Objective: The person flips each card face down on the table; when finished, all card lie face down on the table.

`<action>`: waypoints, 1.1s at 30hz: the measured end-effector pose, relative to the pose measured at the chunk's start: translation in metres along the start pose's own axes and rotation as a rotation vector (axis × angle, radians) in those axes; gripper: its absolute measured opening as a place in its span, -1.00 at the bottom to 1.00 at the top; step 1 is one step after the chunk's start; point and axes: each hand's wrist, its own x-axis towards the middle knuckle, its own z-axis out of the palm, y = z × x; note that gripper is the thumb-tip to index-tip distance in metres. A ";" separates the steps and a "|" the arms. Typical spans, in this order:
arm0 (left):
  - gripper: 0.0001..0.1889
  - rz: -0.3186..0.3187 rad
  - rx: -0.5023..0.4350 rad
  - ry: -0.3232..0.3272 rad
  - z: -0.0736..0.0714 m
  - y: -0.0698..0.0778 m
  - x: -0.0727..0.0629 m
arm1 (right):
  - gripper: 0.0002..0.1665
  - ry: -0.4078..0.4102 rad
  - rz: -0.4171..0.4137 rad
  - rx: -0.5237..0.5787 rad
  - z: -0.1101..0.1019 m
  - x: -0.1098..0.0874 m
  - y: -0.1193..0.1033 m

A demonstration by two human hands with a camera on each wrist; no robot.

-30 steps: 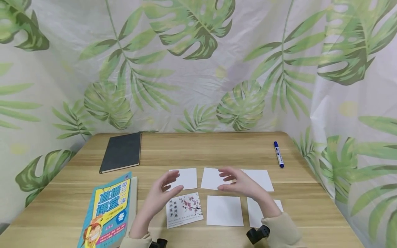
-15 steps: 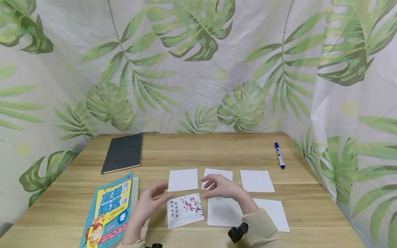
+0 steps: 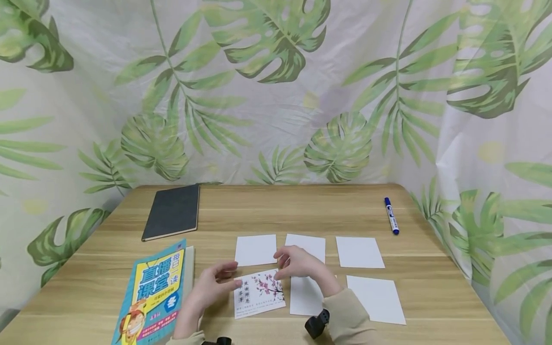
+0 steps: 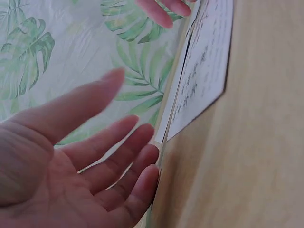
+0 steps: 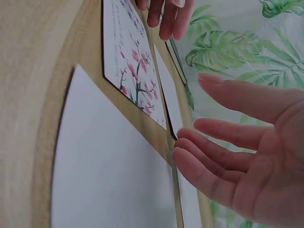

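Observation:
A card printed with pink blossoms and dark Chinese characters (image 3: 258, 302) lies flat on the wooden table, between my two hands. My left hand (image 3: 209, 290) hovers at its left edge, thumb over the upper left corner in the head view. Over its upper right corner is my right hand (image 3: 299, 264), which partly covers the white cards behind and beside it. Both wrist views show loosely bent fingers (image 4: 135, 161) and thumbs apart from them, with nothing held. A blank white card (image 5: 111, 161) fills the lower part of the right wrist view.
Blank white cards lie around the printed one: back left (image 3: 256, 251), back middle (image 3: 308, 243), back right (image 3: 360, 252) and front right (image 3: 376, 300). A blue book (image 3: 148, 297) and a black notebook (image 3: 172, 213) lie left. A blue marker (image 3: 391, 215) is far right.
Both hands have come down and toward the printed card, the right hand moving left from over the back cards. The cards themselves have not visibly moved on the table.

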 end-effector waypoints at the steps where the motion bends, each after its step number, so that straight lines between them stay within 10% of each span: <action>1: -0.48 0.008 0.013 -0.005 0.000 -0.001 0.000 | -0.46 0.000 0.005 -0.004 0.001 0.001 0.000; 33: -0.61 0.004 0.357 -0.112 0.004 0.015 -0.001 | -0.54 0.005 0.023 -0.058 0.017 0.002 -0.008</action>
